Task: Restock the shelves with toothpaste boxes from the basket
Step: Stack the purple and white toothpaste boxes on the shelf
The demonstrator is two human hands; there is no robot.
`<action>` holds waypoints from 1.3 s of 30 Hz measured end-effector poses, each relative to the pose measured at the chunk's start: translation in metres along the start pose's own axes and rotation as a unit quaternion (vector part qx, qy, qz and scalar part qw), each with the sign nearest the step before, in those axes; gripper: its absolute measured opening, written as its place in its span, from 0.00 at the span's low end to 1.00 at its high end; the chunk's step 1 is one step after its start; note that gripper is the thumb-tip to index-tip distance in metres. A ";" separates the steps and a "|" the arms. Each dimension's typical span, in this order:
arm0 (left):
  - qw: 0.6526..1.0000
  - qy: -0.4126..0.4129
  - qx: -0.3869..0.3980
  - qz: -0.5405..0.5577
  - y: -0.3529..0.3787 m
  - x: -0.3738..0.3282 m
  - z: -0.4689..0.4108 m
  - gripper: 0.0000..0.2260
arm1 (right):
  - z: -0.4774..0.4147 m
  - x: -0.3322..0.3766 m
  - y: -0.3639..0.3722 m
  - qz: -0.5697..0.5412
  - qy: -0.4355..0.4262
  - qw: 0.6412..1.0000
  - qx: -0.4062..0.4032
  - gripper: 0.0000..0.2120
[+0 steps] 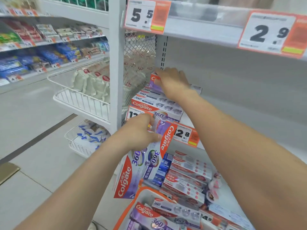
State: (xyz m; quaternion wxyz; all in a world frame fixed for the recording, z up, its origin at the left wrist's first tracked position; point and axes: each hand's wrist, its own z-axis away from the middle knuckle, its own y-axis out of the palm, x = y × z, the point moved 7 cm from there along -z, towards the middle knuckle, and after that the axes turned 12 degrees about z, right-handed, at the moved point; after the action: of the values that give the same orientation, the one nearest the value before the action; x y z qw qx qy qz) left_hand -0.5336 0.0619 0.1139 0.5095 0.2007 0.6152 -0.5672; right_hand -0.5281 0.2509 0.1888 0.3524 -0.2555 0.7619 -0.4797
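At the far left the neighbouring shelves (49, 52) carry snack packets and play no part here. The left hand (141, 130) comes next, in front of the middle shelf's front edge. Its fingers are curled round the upper ends of two purple toothpaste boxes (127, 176), which hang down from the grip, waiting their turn. Below them, at the bottom edge of the view, the orange-rimmed basket (141, 193) holds several more boxes (166, 213), so a fair share of the stock is not yet shelved.

At the left end of the middle shelf (232, 105), hard against the mesh side panel (139, 52), a stack (154, 105) of boxes lies flat, several high. The right hand (172, 83) rests on the top box (154, 80), fingers bent over its far edge and thumb on its near face. It appears to grip the box while seating it on the pile.

To the right of the stack the middle shelf is bare all the way along. The lower shelf (229, 193) has a row of red boxes (187, 173) near its left end. By my judgement the job is in its early part: one stack is begun, two boxes are in hand, and the basket is far from emptied
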 end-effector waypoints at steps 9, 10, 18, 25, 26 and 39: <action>1.000 0.003 -0.015 0.019 -0.003 0.004 -0.001 0.13 | 0.020 -0.038 0.008 -0.167 0.063 0.983 0.036 0.39; 0.999 0.006 -0.019 0.035 -0.003 0.004 0.000 0.13 | 0.029 -0.035 0.001 -0.158 0.047 0.986 0.005 0.37; 0.980 0.005 -0.011 0.199 0.006 -0.004 0.022 0.08 | 0.206 -0.016 0.011 -0.626 0.174 0.757 -0.072 0.20; 0.933 0.011 -0.034 0.358 0.036 -0.017 0.038 0.12 | 0.276 -0.005 0.030 -0.684 0.216 0.695 0.046 0.15; 0.925 0.006 -0.061 0.375 0.036 -0.015 0.040 0.11 | 0.279 -0.011 0.030 -0.685 0.230 0.690 0.042 0.13; 0.930 -0.055 -0.154 0.328 0.026 -0.004 0.047 0.08 | 0.309 -0.034 0.027 -0.691 0.256 0.668 0.100 0.14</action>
State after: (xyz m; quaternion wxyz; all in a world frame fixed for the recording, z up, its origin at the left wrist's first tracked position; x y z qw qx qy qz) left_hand -0.4919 0.0275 0.1121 0.7252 0.2788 0.5655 -0.2768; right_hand -0.2664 0.1166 0.0844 -0.2655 -0.5393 0.3750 -0.7057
